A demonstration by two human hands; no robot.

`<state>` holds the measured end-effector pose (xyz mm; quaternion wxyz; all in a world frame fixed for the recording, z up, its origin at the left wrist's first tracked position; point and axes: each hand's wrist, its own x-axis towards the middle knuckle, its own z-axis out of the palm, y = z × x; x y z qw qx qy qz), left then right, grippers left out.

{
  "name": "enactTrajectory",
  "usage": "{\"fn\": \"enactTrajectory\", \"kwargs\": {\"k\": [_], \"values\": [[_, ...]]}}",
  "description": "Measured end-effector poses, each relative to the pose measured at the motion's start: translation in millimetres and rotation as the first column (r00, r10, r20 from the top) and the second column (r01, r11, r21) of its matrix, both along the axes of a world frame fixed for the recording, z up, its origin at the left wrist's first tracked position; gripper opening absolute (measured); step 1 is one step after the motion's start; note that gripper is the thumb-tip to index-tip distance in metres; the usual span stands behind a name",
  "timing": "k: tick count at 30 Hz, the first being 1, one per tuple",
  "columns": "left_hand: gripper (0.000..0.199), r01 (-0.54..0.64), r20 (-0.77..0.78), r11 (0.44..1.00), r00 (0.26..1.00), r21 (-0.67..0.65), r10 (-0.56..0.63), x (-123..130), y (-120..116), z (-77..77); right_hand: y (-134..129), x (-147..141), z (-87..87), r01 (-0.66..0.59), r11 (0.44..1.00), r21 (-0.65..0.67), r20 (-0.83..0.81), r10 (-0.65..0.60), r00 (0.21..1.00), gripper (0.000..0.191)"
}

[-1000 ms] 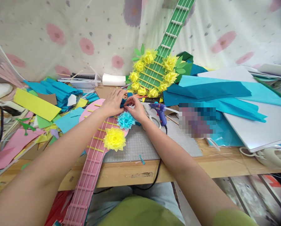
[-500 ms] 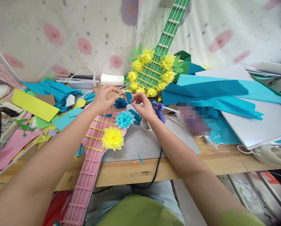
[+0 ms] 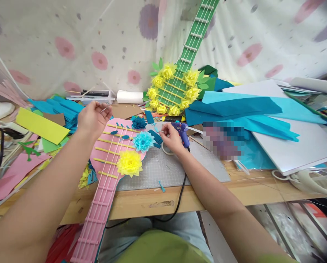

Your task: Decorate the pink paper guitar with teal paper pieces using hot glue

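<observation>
Already, only one side of the pink guitar (image 3: 100, 155) is decorated with paper flowers (image 3: 143, 141); left hand (image 3: 92, 119) and right hand (image 3: 171, 138) are half-curled, any pinching cannot be told.

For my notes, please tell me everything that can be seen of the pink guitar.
The pink guitar looks like papercraft, lying face up, its neck reaching past the table's edge. It has pale strings, yellow bars across the body, pink bars across the neck, and two dark blue ovals. Dark blue, light blue and yellow flowers line its right side. The left hand and right hand seem clear.
</observation>
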<state>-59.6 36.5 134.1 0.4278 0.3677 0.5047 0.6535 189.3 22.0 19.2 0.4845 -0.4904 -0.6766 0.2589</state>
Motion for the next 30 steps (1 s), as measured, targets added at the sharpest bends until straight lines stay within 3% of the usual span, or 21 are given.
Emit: {"fn": "enactTrajectory", "kwargs": {"k": [3,5,8,11,13,16,21,23,26,30], "values": [[0.028,0.109,0.041,0.994,0.993,0.009,-0.109,-17,-9,23.2,-1,0,1.0,0.037,0.999,-0.028,0.026,-0.036,0.999,0.026],[0.034,0.077,0.05,0.992,0.995,0.095,-0.082,-30,-11,27.3,-2,0,1.9,0.055,0.997,-0.051,0.059,-0.052,0.997,0.032],[0.04,0.027,-0.041,0.998,0.999,0.055,-0.025,-44,-8,12.6,-3,1,3.9,0.098,0.989,-0.114,0.111,-0.085,0.99,0.039],[0.035,0.002,-0.369,0.997,0.929,-0.072,-0.029,-49,-7,-15.1,-3,5,7.5,0.114,0.978,-0.173,0.167,-0.085,0.982,0.041],[0.04,0.043,-0.606,0.994,0.79,-0.1,-0.095,-49,-9,-31.1,-2,10,11.2,0.107,0.974,-0.199,0.229,-0.06,0.972,0.041],[0.036,0.11,-0.805,0.985,0.567,-0.133,-0.172,-44,-18,-42.9,-3,22,18.8,0.085,0.968,-0.236,0.321,-0.005,0.947,0.039],[0.025,0.259,-0.956,0.955,0.212,-0.145,-0.203,-25,-29,-42.5,-13,51,32.1,-0.096,0.921,-0.378,0.318,0.227,0.92,0.041],[0.019,0.357,-0.977,0.921,0.083,-0.154,-0.195,-17,-30,-44.3,-16,62,36.0,-0.093,0.897,-0.432,0.321,0.25,0.914,0.045],[0.015,0.44,-0.985,0.881,-0.056,-0.172,-0.165,-11,-30,-50.5,-17,76,39.7,0.069,0.894,-0.443,0.443,0.151,0.884,0.051],[0.017,0.415,-0.981,0.892,-0.14,-0.181,-0.134,-11,-32,-56.9,-16,87,40.9,0.223,0.871,-0.438,0.592,0.092,0.801,0.052]]}}
